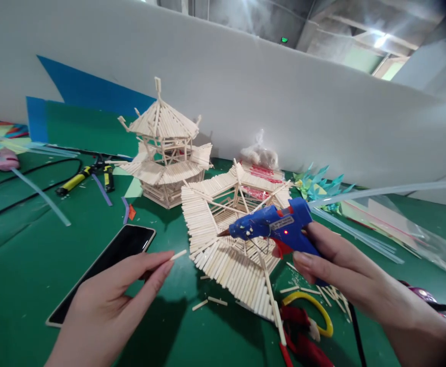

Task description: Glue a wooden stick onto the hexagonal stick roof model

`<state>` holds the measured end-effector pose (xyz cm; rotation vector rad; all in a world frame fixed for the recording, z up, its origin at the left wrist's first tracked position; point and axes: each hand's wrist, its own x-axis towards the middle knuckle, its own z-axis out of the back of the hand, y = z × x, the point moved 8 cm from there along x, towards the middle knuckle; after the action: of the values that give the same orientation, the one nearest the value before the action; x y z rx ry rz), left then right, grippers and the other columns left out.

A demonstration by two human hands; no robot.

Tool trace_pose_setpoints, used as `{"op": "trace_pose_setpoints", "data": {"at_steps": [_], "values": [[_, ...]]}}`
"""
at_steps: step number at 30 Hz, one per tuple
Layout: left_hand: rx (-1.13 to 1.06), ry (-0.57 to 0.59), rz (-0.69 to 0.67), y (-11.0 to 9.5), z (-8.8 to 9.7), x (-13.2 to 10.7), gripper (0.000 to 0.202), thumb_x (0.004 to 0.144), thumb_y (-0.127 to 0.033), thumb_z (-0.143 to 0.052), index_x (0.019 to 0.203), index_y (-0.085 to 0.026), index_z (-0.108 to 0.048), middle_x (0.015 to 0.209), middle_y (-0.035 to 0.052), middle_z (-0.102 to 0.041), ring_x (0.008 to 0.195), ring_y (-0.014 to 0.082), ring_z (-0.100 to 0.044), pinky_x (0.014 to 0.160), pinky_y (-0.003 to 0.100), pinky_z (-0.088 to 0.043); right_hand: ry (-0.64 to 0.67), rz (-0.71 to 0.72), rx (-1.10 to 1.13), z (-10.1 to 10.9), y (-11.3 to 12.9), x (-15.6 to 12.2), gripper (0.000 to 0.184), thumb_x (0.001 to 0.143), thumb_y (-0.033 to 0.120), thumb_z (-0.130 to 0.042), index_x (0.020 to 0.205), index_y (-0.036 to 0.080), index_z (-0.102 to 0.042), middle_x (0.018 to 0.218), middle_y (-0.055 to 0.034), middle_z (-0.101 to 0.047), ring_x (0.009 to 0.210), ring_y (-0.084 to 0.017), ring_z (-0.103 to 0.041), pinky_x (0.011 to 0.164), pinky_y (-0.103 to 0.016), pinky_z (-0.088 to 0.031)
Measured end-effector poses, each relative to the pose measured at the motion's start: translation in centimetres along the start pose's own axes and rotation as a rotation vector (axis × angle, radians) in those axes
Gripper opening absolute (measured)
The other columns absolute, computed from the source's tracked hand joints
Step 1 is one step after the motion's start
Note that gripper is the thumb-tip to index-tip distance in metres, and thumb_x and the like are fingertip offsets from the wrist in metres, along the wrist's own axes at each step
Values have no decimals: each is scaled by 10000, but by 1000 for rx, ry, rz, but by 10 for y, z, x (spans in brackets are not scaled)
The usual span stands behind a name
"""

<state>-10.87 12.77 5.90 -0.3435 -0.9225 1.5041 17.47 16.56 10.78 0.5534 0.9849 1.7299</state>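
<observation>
My left hand [119,295] pinches a short wooden stick [178,255] between thumb and forefinger, left of the stick-built pagoda roof [234,270]. In my right hand [333,255] is a blue glue gun [280,224] with a lit red light, a red trigger and a clear glue stick sticking out of its back. Its nozzle points left, over the near left corner of the roof, where rows of sticks meet; whether it touches cannot be made out. The roof's middle is an unfilled frame, partly hidden behind the glue gun.
Behind stands a two-tiered stick pagoda [165,153]. A phone [111,265] lies beside my left hand, with yellow-black pliers [88,176] farther left. Yellow-and-red scissors [310,311] and loose stick pieces [333,295] lie near right. A white partition [322,112] borders the green table.
</observation>
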Motion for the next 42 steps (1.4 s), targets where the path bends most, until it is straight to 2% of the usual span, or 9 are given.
{"op": "trace_pose_setpoints", "data": {"at_steps": [4, 7, 10, 15, 20, 29, 34, 39, 42], "values": [[-10, -9, 36, -8, 5, 2, 207, 685, -462, -615, 749, -299, -725, 729, -37, -770, 628, 168, -682, 583, 201, -540, 55, -93, -52, -7, -11, 0, 443, 849, 483, -459, 1226, 253, -491, 976, -49, -648, 949, -260, -598, 768, -351, -547], [-36, -25, 4, -18, 8, 5, 181, 700, -419, -612, 721, -275, -720, 680, -31, -764, 561, 160, -673, 550, 211, -541, 19, -163, -156, -7, -18, -1, 584, 797, 559, -476, 1281, 231, -470, 1192, -87, -591, 1135, -337, -495, 925, -452, -448], [-32, -28, -7, -21, 9, 6, 141, 710, -375, -617, 724, -271, -711, 674, -34, -758, 548, 155, -665, 542, 212, -535, -44, -207, -210, -7, -18, -2, 629, 782, 576, -462, 1297, 215, -467, 1327, -70, -497, 1227, -366, -393, 1000, -487, -347], [-10, -28, -20, -16, 8, 6, 128, 724, -364, -614, 764, -272, -694, 739, -27, -751, 616, 161, -670, 591, 216, -529, -90, -164, -170, -15, -5, -1, 611, 755, 575, -476, 1253, 224, -524, 1305, -34, -522, 1212, -364, -414, 1001, -477, -359], [-27, -18, -40, -13, 7, 2, 115, 743, -342, -605, 790, -272, -683, 762, -30, -743, 645, 152, -670, 589, 195, -509, -9, -134, -157, -26, 3, 4, 599, 772, 594, -432, 1229, 222, -541, 1307, -39, -521, 1218, -355, -412, 996, -483, -368], [-43, -22, -67, -22, 7, 5, 109, 749, -324, -593, 756, -260, -681, 726, -27, -737, 613, 149, -668, 571, 197, -512, 25, -161, -210, -24, -9, 3, 629, 791, 593, -429, 1292, 217, -473, 1358, -38, -457, 1230, -340, -399, 1011, -458, -349], [-48, -9, -70, -22, 5, 4, 100, 750, -307, -596, 774, -254, -678, 741, -20, -738, 638, 154, -671, 579, 196, -509, -6, -132, -207, -27, -2, 5, 615, 787, 600, -414, 1267, 225, -498, 1347, -29, -475, 1216, -328, -424, 1012, -438, -360], [-74, 7, -60, -20, 1, 4, 93, 760, -311, -590, 788, -262, -663, 749, -23, -728, 650, 160, -665, 592, 209, -505, 22, -102, -225, -30, 5, 8, 573, 786, 605, -400, 1187, 232, -567, 1274, -39, -555, 1170, -319, -481, 977, -417, -416], [-97, 10, -44, -18, -2, 4, 93, 758, -308, -592, 796, -256, -660, 766, -15, -724, 679, 166, -664, 620, 220, -504, 67, -119, -234, -31, 3, 9, 613, 787, 611, -397, 1247, 224, -514, 1330, -36, -497, 1203, -316, -445, 995, -414, -391]]}}
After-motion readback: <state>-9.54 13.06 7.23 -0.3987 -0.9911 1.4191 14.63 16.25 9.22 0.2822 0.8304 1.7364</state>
